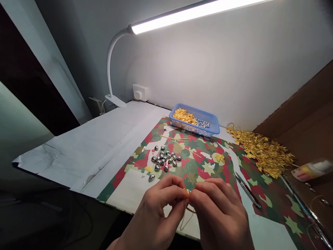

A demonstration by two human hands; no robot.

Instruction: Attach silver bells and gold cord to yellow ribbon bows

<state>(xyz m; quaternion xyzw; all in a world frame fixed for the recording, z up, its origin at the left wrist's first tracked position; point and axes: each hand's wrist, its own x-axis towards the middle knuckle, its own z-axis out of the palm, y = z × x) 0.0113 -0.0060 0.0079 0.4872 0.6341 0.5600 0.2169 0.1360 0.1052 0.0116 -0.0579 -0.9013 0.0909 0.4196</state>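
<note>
My left hand (161,205) and my right hand (221,211) meet at the table's front edge, fingertips pinched together. Between them shows a speck of gold and a glint of silver; the fingers hide most of this small piece. A thin gold cord (191,210) hangs in a loop below the pinch. Just beyond my left hand lies a loose cluster of silver jingle bells (165,158). A yellow ribbon bow (220,158) rests on the mat past my right hand. Several straight gold cords (186,147) lie behind the bells. Tweezers (248,191) lie to the right.
A blue basket (217,127) at the back holds yellow bows and small silver pieces. Gold bows with cords form a heap (265,152) at right, near a white bottle (310,170) and a cardboard side (299,114). A lit lamp (110,66) arches over the table.
</note>
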